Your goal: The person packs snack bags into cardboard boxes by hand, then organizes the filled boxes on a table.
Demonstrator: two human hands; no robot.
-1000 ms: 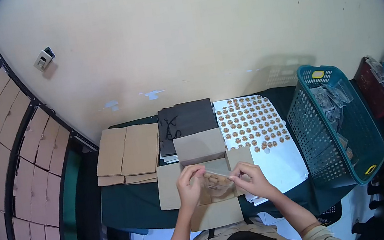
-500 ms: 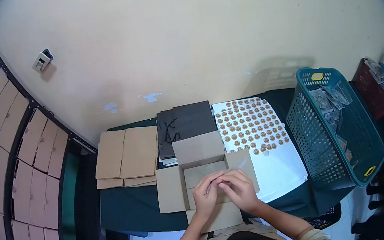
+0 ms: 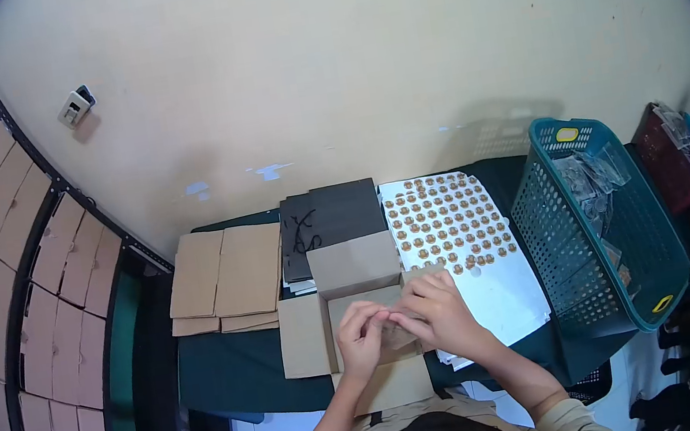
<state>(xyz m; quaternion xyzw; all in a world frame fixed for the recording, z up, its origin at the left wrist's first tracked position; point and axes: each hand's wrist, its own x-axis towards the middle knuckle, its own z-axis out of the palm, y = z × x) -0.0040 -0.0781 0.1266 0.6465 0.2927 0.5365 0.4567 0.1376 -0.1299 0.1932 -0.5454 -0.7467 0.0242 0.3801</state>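
Observation:
An open cardboard box (image 3: 303,338) stands at the table's front, its flaps folded outward. Above its opening, my left hand (image 3: 362,338) and my right hand (image 3: 435,313) meet at the fingertips. Both are closed in a pinch on a small, clear, thin item, too faint to name. Just right of the box lies a white sheet (image 3: 496,300) with rows of round brown-gold stickers (image 3: 444,223). Behind the box are black folders (image 3: 344,211) with black cords on top.
Flat cardboard pieces (image 3: 246,270) lie at the table's left. A green basket (image 3: 576,270) holding clear plastic packets (image 3: 590,183) stands at the right. Shelves with brown boxes (image 3: 53,348) fill the far left. A wall (image 3: 340,64) rises behind the table.
My hands have spread slightly apart, and my right hand has moved up and to the right with its wrist turned. The clear item now hangs lower, between the hands.

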